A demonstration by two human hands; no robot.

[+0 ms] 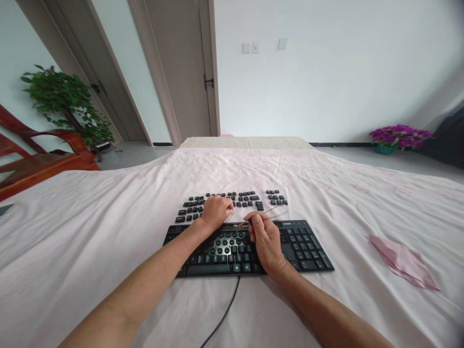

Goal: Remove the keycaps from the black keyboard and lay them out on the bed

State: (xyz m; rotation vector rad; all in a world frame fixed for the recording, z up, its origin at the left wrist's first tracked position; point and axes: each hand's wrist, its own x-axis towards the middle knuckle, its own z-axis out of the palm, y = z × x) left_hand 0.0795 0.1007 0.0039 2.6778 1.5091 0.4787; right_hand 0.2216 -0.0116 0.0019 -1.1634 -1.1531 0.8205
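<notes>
A black keyboard (304, 244) lies on a pale pink cloth, with many of its keys pulled off so bare sockets show in the middle. Several loose black keycaps (246, 197) are laid out in rows just beyond it. My left hand (216, 211) is curled, knuckles up, over the loose keycaps at the keyboard's far edge; what its fingers hold is hidden. My right hand (266, 241) rests over the keyboard's middle and pinches a thin wire key puller (272, 211) whose loop points away to the right.
The keyboard's cable (224, 311) runs toward me. A folded pink cloth (404, 261) lies at the right. A red wooden chair (39, 159) and a green plant (65, 101) stand at the left, purple flowers (398, 135) at the far right, doors behind.
</notes>
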